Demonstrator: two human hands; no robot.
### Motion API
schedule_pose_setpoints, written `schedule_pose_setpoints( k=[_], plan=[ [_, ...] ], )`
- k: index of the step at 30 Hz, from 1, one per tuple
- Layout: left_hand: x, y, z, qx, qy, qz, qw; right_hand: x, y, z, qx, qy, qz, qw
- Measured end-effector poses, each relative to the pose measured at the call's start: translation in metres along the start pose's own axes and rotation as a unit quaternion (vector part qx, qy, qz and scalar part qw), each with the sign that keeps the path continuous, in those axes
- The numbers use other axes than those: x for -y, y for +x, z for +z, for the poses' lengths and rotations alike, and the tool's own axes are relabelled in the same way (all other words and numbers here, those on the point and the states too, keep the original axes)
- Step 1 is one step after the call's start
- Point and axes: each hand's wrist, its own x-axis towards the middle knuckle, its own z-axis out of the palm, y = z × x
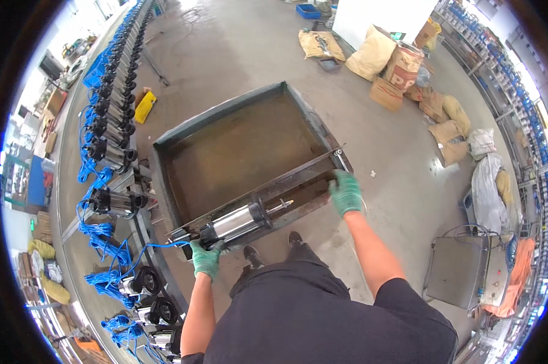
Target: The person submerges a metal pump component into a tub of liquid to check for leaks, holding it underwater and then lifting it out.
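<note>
A cylindrical pump (234, 222) with a polished steel body and black end caps lies across the front bar of a water-filled metal tank (301, 100). My left hand (205, 259), in a green glove, is closed against the pump's black left end, beside its blue cable (165, 246). From the pump's right end sticks out a thin metal fitting (281, 206) with a brass-coloured tip. My right hand (347, 193), also gloved in green, is at the tank's front right corner with curled fingers. Just above it is a metal lever (342, 161); the glove hides what the fingers hold.
Along my left runs a long bench (74, 242) with a row of similar pumps (113, 155) and coiled blue cables. A yellow object (145, 107) lies beyond the tank's left side. Sacks (371, 53) and cartons stand at far right; a grey metal box (456, 273) is nearer.
</note>
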Motion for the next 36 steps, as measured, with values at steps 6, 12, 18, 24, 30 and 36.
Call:
schedule_pose_setpoints(
  k=[6, 12, 18, 24, 30, 36],
  plan=[
    [0.002, 0.003, 0.002, -0.003, 0.015, -0.008, 1.0, -0.076, 0.012, 0.001, 0.094, 0.049, 0.263, 0.959],
    [-0.011, 0.001, 0.005, 0.008, -0.026, -0.017, 0.999, -0.02, 0.116, 0.003, 0.094, 0.154, 0.263, 0.948],
    [-0.001, -0.004, -0.003, -0.012, -0.003, -0.011, 1.0, 0.034, 0.08, -0.017, 0.193, 0.149, 0.067, 0.967],
    [-0.013, -0.003, -0.004, 0.011, -0.02, -0.043, 0.999, 0.085, 0.02, -0.006, 0.316, 0.384, 0.197, 0.845],
    [-0.025, 0.001, -0.001, 0.026, 0.005, -0.05, 0.998, 0.098, 0.005, 0.024, 0.319, 0.496, 0.285, 0.756],
    [-0.009, 0.006, -0.003, 0.018, 0.033, -0.03, 0.999, 0.096, 0.002, 0.037, 0.314, 0.531, 0.288, 0.732]
  ],
)
